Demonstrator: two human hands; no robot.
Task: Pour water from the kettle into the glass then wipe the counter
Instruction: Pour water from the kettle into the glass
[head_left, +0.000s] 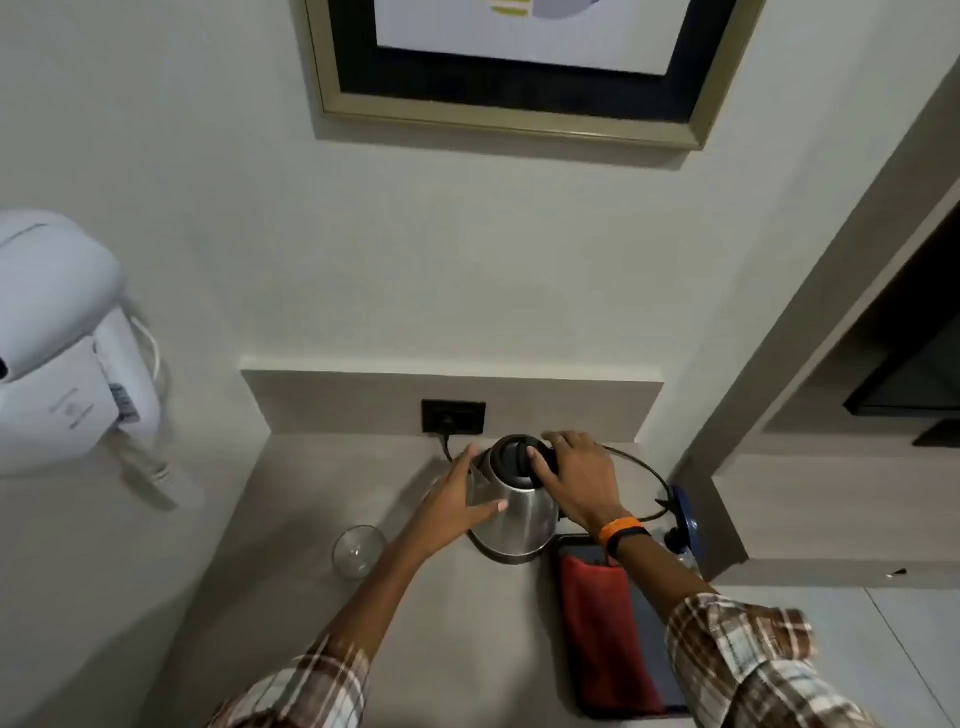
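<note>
A steel kettle (519, 512) with a black lid stands near the back of the grey counter (441, 623). My right hand (574, 475) is closed around the kettle's black handle on its right side. My left hand (460, 506) rests flat against the kettle's left flank, fingers spread. An empty clear glass (357, 551) stands upright on the counter to the left of the kettle, apart from it. A red cloth (602, 623) lies folded on a dark tray (657, 654) to the right front.
A black wall socket (453, 417) sits behind the kettle, with a black cord (649, 475) looping right. A blue-capped bottle (685, 525) stands at the right wall. A white hair dryer (57, 338) hangs on the left wall; a framed picture (519, 73) hangs above.
</note>
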